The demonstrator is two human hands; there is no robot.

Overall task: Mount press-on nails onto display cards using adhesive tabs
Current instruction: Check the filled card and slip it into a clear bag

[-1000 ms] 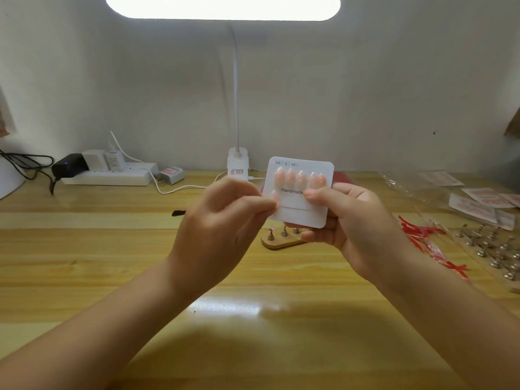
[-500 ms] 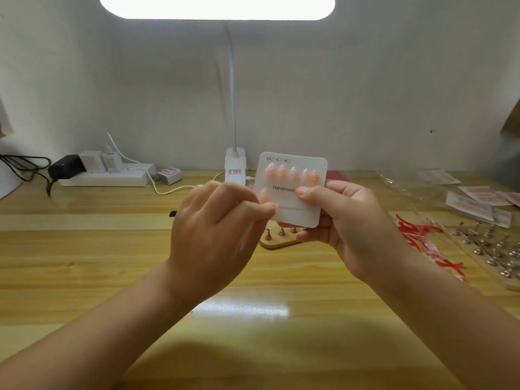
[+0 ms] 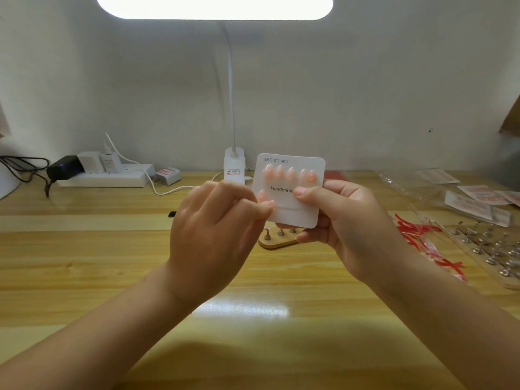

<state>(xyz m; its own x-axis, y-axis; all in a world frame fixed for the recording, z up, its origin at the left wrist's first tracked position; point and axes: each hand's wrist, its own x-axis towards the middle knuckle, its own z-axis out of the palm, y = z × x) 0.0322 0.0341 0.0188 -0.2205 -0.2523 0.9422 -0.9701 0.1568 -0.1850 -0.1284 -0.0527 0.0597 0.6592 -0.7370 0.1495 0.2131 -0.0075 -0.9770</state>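
Fingers of the right hand (image 3: 342, 220) curl round the right edge of the square white display card printed "Handmade" (image 3: 289, 190), thumb flat across its face, holding it upright above the yellow wooden desk (image 3: 112, 266). A top row of five peach-pink press-on nails (image 3: 289, 174) already sits on the card. The left hand (image 3: 216, 229) has its fingertips pinched at the card's left edge, pressing or steadying a sixth peach nail (image 3: 263, 196) that starts the lower row.

Risks, as I judge them: the sixth nail could seat crooked or out of line with the row above if the pinch slides while the tab grabs. Pressing against a card held in the air may bend it and loosen nails already stuck. The right thumb lies close below the top row and could nudge those nails.

Hard to read: whether an adhesive tab lies under the sixth nail, since the fingertips cover that spot. The card hides most of the small wooden nail stand with metal pegs (image 3: 277, 238) behind it. At the right edge, the long wooden peg rack (image 3: 489, 249) and red-and-clear tab strips (image 3: 422, 235) are cut off and blurred.
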